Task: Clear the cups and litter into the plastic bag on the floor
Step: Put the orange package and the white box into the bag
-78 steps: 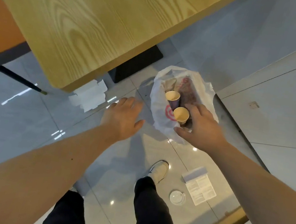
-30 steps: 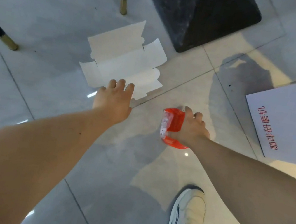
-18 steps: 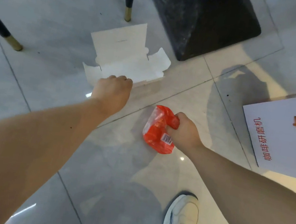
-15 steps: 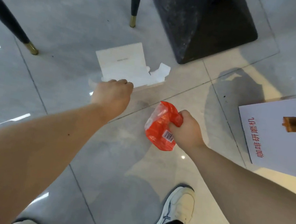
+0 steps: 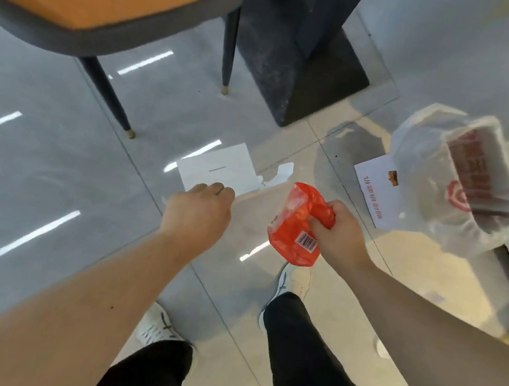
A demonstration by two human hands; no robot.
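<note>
The right hand (image 5: 337,231) is clenched around the crumpled top of a red wrapper (image 5: 298,224), a glossy plastic packet with a white barcode label near its lower edge; most of it hangs below and left of the fist, off the floor. The left hand (image 5: 198,214) is curled shut on the near edge of a flattened white carton (image 5: 216,170), which shows beyond the knuckles. Farther right, the bag (image 5: 442,179), translucent white with red print, sits on the floor, blurred, well apart from both hands, overlapping a white leaflet (image 5: 375,182).
</note>
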